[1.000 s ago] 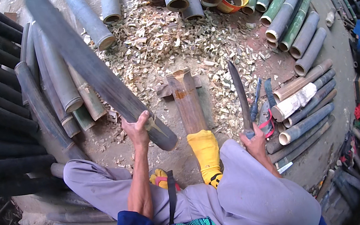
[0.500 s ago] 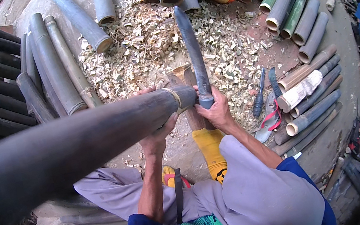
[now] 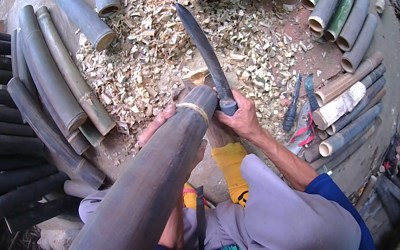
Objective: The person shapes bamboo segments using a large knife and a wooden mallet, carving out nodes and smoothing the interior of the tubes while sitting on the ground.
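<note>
The bamboo pole [image 3: 139, 205] is thick, dark brown-grey and smooth, running from the lower left of the view up to the middle, where its far end carries a pale ring just behind the cut tip. That tip rests against a wooden chopping block [image 3: 209, 118] standing on the ground between the person's knees. The left hand [image 3: 166, 131] wraps around the pole from beneath, fingers curled over its upper side just behind the pale ring. The right hand [image 3: 241, 117] is clenched around the handle of a long dark blade [image 3: 203, 49], which points up and away, its base just beside the pole's end. A yellow boot [image 3: 229, 165] shows just below the block. Pale wood chips [image 3: 155, 52] cover the ground beyond. Dark bamboo lengths [image 3: 9, 137] lie stacked to the left, greener and grey cut pieces [image 3: 339, 4] to the right, and a few small tools [image 3: 296, 108] lie near the right hand.
</note>
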### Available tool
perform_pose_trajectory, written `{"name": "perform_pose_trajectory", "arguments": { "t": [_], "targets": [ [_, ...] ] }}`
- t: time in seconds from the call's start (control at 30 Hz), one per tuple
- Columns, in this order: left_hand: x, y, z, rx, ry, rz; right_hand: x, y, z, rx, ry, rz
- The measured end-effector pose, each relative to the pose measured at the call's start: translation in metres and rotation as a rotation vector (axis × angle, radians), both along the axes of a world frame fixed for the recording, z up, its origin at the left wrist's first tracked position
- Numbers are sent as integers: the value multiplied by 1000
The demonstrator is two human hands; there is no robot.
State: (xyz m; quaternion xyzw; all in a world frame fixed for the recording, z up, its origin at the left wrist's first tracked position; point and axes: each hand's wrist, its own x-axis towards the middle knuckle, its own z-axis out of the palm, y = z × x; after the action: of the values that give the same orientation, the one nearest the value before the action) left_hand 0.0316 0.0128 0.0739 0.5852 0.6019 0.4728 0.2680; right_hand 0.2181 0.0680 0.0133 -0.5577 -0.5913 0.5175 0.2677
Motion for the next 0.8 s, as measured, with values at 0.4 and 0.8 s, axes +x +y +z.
{"name": "perform_pose_trajectory", "arguments": {
  "t": [0.4,0.8],
  "targets": [
    [10,9,5,-156,234,-46,5,6,-4,-24,8,-7],
    [9,14,25,-62,582,-33,8,0,-7,-50,14,-26]
  ]
}}
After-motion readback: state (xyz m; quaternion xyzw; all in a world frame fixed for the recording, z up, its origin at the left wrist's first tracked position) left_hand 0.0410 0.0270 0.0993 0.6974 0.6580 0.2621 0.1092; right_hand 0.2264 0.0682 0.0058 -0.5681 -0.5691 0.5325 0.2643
